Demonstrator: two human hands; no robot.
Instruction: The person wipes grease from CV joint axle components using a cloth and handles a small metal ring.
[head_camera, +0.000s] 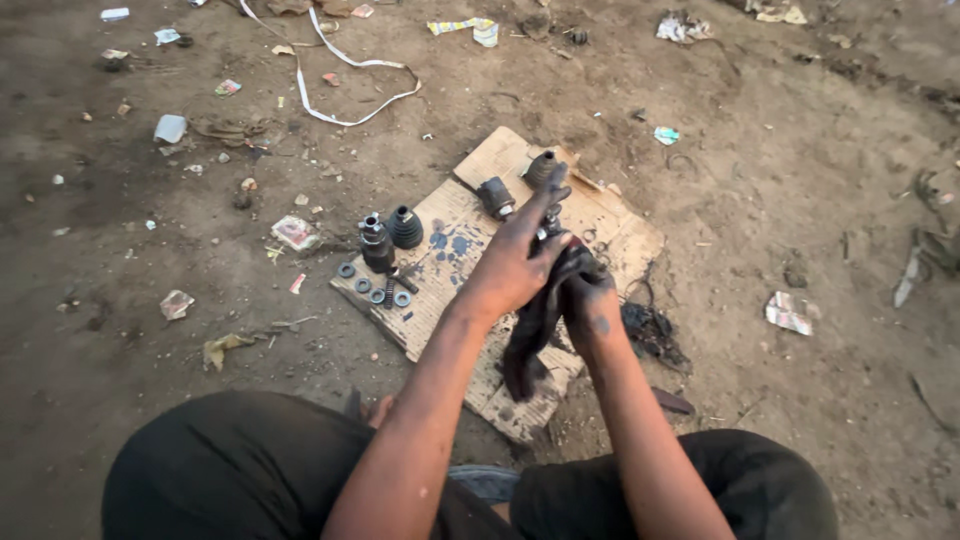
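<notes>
Bare dirt ground (760, 200), littered with scraps and a white strap (340, 60) at the far left. Flattened cardboard (455, 265) laid on it as a work mat, just beyond the knees. On the mat's left: a ribbed rubber boot (405, 228), a metal joint (377, 245) beside it, a row of washers (375, 290) nearer. Farther along the mat: two more dark parts (495, 197), well apart from the hands.

Left hand (515, 262) over the mat's middle, fingers partly open, forefinger stretched far, palm pressed on a black rag (535, 325). Right hand (590, 300) closed around the same rag and a small greasy part (550, 225) poking out above; exact grip hidden by the cloth.

Best done, by the look of it, with the part kept low over the cardboard, rag wrapped fully round, twisted rather than dabbed, grit kept off cleaned faces.
</notes>
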